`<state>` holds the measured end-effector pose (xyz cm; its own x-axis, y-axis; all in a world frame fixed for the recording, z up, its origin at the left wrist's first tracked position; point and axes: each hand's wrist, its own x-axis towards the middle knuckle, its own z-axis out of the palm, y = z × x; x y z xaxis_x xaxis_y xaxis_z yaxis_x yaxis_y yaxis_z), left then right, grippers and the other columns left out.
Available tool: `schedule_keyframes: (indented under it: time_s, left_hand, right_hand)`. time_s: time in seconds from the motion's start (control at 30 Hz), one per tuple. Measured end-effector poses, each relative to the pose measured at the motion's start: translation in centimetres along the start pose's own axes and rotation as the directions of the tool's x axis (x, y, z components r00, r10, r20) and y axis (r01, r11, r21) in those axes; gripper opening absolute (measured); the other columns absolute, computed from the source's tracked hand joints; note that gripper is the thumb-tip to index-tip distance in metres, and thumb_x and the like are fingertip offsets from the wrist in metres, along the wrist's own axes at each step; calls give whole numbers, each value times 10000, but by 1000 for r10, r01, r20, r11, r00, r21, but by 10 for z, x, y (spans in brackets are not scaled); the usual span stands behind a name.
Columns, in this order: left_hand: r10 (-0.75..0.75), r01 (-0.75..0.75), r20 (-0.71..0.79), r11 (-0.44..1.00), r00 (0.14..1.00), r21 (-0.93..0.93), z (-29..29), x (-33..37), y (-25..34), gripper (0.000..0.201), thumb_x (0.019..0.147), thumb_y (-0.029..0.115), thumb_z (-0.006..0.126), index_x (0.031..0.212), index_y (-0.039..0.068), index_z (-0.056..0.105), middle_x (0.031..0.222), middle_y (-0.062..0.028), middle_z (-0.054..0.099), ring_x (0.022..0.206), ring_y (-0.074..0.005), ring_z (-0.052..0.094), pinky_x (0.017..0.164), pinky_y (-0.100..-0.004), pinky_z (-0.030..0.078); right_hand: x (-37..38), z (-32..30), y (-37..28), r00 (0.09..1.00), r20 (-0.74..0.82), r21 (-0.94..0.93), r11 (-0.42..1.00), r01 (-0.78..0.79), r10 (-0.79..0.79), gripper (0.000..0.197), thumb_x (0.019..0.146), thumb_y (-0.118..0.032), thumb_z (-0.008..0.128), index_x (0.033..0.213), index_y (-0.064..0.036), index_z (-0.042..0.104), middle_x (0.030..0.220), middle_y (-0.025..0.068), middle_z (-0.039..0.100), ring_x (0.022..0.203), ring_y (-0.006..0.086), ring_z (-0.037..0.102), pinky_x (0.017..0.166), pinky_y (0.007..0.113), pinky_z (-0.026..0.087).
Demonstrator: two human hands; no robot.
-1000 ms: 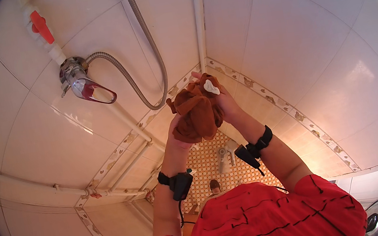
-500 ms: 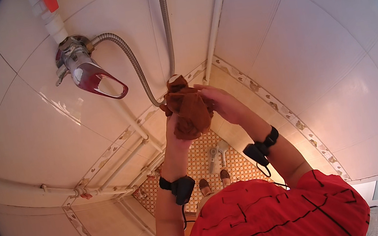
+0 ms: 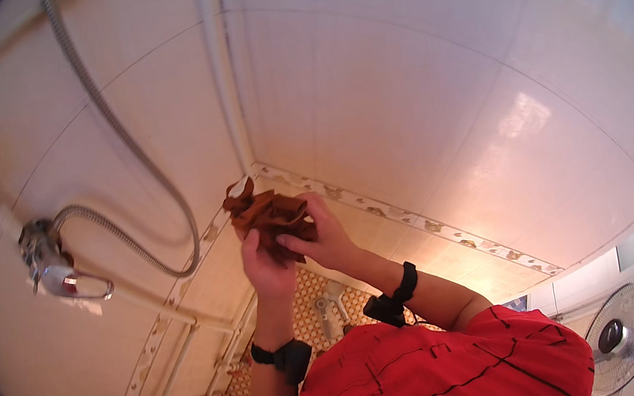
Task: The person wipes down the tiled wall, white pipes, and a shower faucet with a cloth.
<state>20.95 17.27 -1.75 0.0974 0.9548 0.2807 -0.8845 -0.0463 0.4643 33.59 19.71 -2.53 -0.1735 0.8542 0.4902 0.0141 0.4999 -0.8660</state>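
Note:
A bunched brown cloth (image 3: 273, 209) is held up in front of me between both hands, near the tiled corner. My left hand (image 3: 266, 268) grips its lower left side, with the thumb pressed on the folds. From the right, my right hand (image 3: 325, 238) closes around the other side, its thumb lying across the front. A whitish patch shows at the cloth's upper left end. Some fingers of both hands are hidden behind the folds.
A mixer tap (image 3: 54, 268) with a loop handle juts from the left wall, and a metal shower hose (image 3: 128, 128) loops from it. A white pipe (image 3: 226, 88) runs down the corner. A fan (image 3: 621, 336) stands at the lower right. Below lies patterned floor (image 3: 308, 299).
My view has turned right, so the tap and hose sit further left and the fan shows more. My right hand has shifted its hold, its thumb now across the cloth's front.

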Motion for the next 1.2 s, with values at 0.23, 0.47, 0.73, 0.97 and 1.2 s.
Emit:
schedule_keyframes:
  time_s: [0.23,0.47,0.73,0.97,1.2]
  left_hand:
    - [-181,130,-202,961,962,-244,-41,21,-11,306,955,176,523,1233,49,499,1209,-133,569,1074,-318,569,1001,-447,460]
    - [-208,198,-242,978,948,-63,-81,-21,9,251,967,173,514,1199,79,511,1101,-86,616,888,-220,628,913,-414,512]
    - [-301,263,-244,949,922,-175,-93,-31,-22,245,974,178,500,1204,94,514,1071,-61,625,795,-182,601,847,-384,529]
    - [-394,361,-155,910,906,-202,-80,-25,-59,249,972,162,493,1212,99,511,1052,-72,630,780,-180,615,805,-399,542]
    - [-407,337,-298,905,864,-259,-107,-78,-44,226,979,201,499,1176,98,535,1020,-55,620,777,-161,571,771,-346,534]
  right_hand:
    - [8,-99,-23,924,44,626,711,-322,379,311,906,-50,559,1215,-45,524,1030,40,626,955,113,586,785,280,499]
    - [116,-285,-260,478,-11,-977,112,183,-878,250,857,-105,643,1100,-66,598,1012,80,610,821,192,600,700,303,501]
    - [159,-304,-284,429,336,-880,-442,-174,-838,285,797,-170,718,1059,-88,640,1140,119,569,1015,316,540,846,398,466]
    - [40,-215,-34,899,420,-866,-352,356,-125,395,791,-162,593,1182,-106,600,1346,57,482,1225,239,445,1053,420,352]
    - [151,-280,-220,646,480,-817,-571,82,-593,281,788,-111,608,1065,-120,648,1246,68,548,1154,287,489,1009,436,369]
